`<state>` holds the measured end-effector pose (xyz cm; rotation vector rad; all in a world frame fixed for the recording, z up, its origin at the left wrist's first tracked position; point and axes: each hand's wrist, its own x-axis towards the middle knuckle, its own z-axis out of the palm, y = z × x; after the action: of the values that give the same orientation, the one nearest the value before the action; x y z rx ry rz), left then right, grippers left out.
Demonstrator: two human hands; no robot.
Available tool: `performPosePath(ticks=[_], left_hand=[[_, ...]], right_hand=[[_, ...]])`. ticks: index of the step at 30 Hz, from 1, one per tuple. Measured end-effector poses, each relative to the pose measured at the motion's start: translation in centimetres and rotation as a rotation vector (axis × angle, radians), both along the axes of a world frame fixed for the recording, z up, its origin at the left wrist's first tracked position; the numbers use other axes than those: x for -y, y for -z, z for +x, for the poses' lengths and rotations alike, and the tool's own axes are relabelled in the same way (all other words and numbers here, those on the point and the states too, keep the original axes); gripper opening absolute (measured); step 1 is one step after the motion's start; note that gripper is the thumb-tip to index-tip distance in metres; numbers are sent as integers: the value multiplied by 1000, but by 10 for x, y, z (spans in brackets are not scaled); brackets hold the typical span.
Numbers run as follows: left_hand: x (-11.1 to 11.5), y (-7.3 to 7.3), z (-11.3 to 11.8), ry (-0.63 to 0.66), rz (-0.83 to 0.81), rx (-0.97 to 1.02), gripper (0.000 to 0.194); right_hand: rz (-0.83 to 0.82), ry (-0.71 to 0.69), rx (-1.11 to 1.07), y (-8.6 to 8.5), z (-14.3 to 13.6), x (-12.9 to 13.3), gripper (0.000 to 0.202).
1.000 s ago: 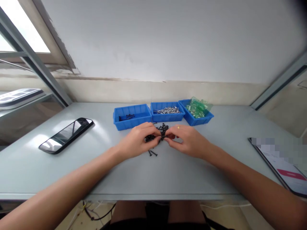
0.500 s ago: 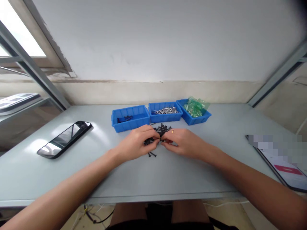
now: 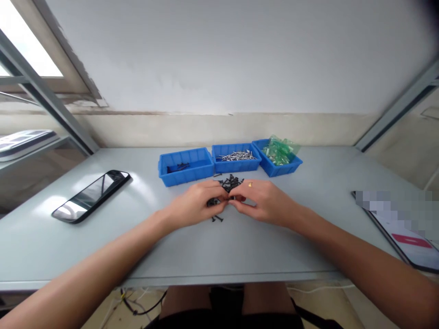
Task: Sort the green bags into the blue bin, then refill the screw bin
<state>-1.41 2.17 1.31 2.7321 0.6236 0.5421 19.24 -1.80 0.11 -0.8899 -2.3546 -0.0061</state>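
Note:
A pile of black screws (image 3: pixel 232 181) lies on the grey table, partly hidden by both hands. My left hand (image 3: pixel 202 202) reaches over the pile's left side, thumb and fingers closed in a pinch. My right hand (image 3: pixel 262 201), with a ring on one finger, is also pinched, its fingertips touching or nearly touching the left ones. What sits between the fingertips is too small to make out. Behind the pile stand a blue bin (image 3: pixel 185 167) with a few black screws, a second blue bin (image 3: pixel 236 157) with silver screws or nails, and a third (image 3: pixel 278 167) with green plastic bags.
A black device with a glossy screen (image 3: pixel 91 196) lies on the table (image 3: pixel 240 256) at the left. A tablet (image 3: pixel 398 233) lies at the right edge. Metal posts rise at both sides, and a wall stands behind. Cables hang below the front edge.
My right hand's fingers have shifted slightly, with a wider gap between thumb and index. Both hands stay together over the pile. The whole view has moved a little.

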Motion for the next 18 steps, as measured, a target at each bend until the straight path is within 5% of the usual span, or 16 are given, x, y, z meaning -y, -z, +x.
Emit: performPosePath(ticks=[9,18], left_hand=[[-2,3,-5,-62,60,149,10],[-3,2,-4,-55,24,8,13]], right_hand=[[-163,99,87,0,1,-3,13],[-245,109,227,5,0,-5,16]])
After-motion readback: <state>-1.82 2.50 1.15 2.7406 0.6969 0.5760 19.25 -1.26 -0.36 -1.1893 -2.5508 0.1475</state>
